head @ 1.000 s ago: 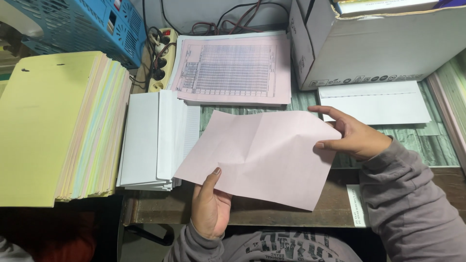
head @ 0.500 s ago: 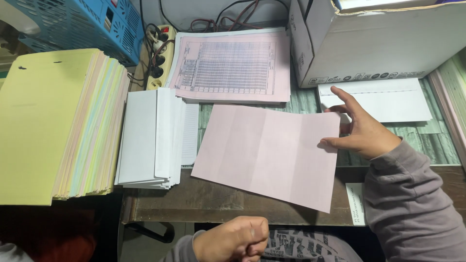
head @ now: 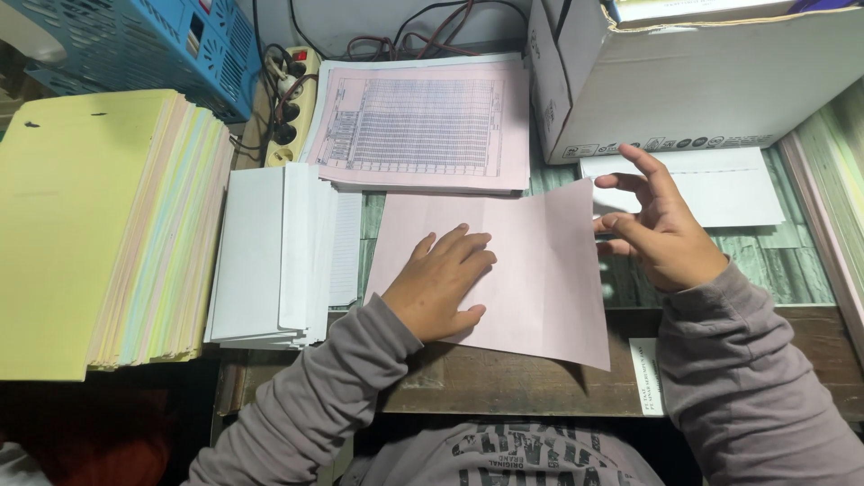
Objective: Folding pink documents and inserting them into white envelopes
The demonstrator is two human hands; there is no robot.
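Note:
A pink sheet of paper (head: 540, 261) with fold creases lies flat on the desk in front of me. My left hand (head: 441, 281) rests palm down on its left half, fingers spread. My right hand (head: 652, 225) hovers at the sheet's right edge with fingers apart, holding nothing; whether its fingertips touch the paper is unclear. A white envelope (head: 729, 184) lies just behind my right hand.
A stack of white envelopes (head: 270, 256) sits left of the sheet, and a thick pile of yellow and pastel folders (head: 90, 225) further left. Behind are pink printed forms (head: 423, 121), a power strip (head: 290, 103), a blue basket (head: 135, 45) and a white cardboard box (head: 702, 81).
My left hand rose from below the desk edge and now presses on the sheet. The sheet went from lifted and bent to lying flat. My right hand shifted slightly off its right edge.

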